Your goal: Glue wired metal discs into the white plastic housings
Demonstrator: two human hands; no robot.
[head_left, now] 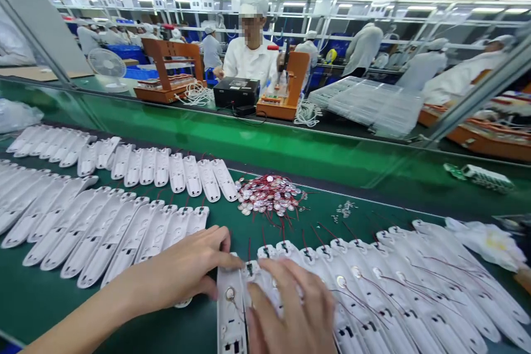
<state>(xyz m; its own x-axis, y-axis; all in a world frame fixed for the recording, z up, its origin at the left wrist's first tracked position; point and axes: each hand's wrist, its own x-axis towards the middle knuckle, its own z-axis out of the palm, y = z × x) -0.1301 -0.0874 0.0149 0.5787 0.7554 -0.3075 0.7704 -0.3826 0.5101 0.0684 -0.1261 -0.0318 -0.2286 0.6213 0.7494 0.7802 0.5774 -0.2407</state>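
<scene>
White shell: lower centre, long axis near vertical in the frame; upper end beneath the left index fingertip.
Left hand (193,265): reaches from lower left, thumb and index parted; grip unclear.
Right hand (292,307): nearer the neighbouring shell (254,276), palm down, fingers bent over it; grip unclear.

Disc pile (269,194) right of left casings (93,227), behind right casings (373,285), on table (174,323)
</scene>
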